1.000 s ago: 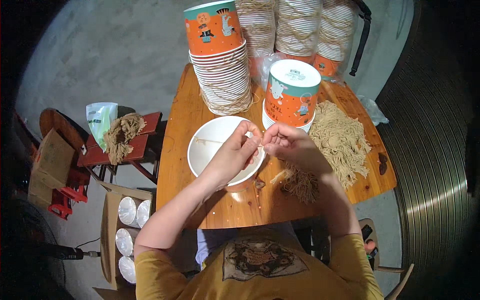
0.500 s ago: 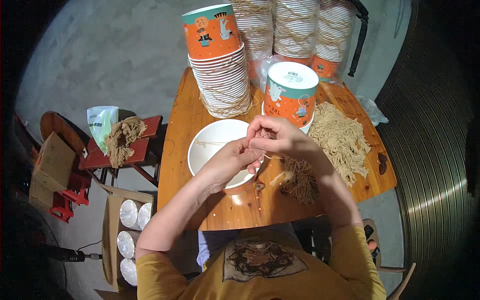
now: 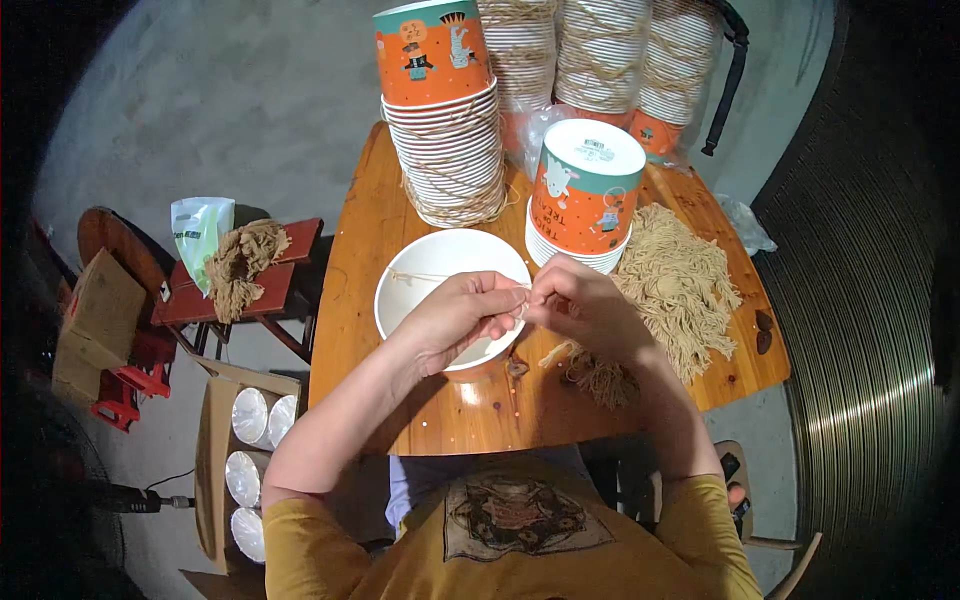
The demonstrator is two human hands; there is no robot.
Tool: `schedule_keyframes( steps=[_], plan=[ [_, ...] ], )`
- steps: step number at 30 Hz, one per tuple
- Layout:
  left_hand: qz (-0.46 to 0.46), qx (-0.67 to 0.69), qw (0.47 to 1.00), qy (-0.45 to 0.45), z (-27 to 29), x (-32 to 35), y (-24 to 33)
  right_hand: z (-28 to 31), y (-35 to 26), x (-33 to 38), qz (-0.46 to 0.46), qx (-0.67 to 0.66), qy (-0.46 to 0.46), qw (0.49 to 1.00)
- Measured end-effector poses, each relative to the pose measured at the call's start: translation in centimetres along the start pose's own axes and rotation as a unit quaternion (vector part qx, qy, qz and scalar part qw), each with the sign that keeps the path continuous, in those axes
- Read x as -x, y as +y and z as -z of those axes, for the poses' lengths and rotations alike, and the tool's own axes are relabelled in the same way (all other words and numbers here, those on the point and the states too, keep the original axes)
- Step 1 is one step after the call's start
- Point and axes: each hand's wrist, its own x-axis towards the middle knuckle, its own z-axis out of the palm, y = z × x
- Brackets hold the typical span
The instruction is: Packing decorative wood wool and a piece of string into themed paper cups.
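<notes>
An open white paper bucket point(image 3: 386, 268) stands on the table in front of me, its mouth facing up. A thin tan cord point(image 3: 428, 276) runs from the bucket's left wall across its mouth to my fingers. My left hand point(image 3: 468, 312) is over the bucket's right half, thumb and fingers pinched on the cord. Close against its fingertips, my right hand point(image 3: 580, 308) is also closed, pinching the cord near the bucket's right rim. Its fingertips are partly hidden. Below my right forearm lies a darker bundle of cords point(image 3: 600, 383), partly in shadow.
An upside-down stack of orange and green buckets point(image 3: 590, 205) stands behind my right hand. Beside it is a heap of cords point(image 3: 680, 285). A tall corded bucket stack point(image 3: 445, 150) and several wrapped stacks stand behind. A red bench point(image 3: 290, 265) is left; a cardboard box point(image 3: 212, 470) sits below.
My right hand has moved down and slightly right, its fingers drawing back from over the left hand's fingertips. The left hand stays pinched near the same place. The view has shifted slightly.
</notes>
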Motion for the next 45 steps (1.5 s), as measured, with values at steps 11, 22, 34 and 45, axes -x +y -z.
schedule_keyframes(
  steps=[11, 22, 34, 45],
  plan=[
    [0.014, 0.028, 0.999, -0.001, 0.3, -0.1, 0.2, -1.6, 0.1, 0.3, -0.001, -0.003, 0.074, 0.997],
    [0.047, 0.057, 0.997, -0.036, 0.7, -0.6, 0.3, -2.0, -0.1, 0.3, 0.08, -0.002, 0.109, 0.991],
    [0.043, 0.052, 0.998, -0.007, 0.4, 0.1, 0.6, -0.7, 0.3, 0.5, 0.02, -0.034, 0.044, 0.998],
    [-0.105, -0.173, 0.978, 0.048, -1.0, 0.7, -0.7, 0.3, -1.2, -0.7, -0.103, -0.026, 0.006, 0.994]
  ],
)
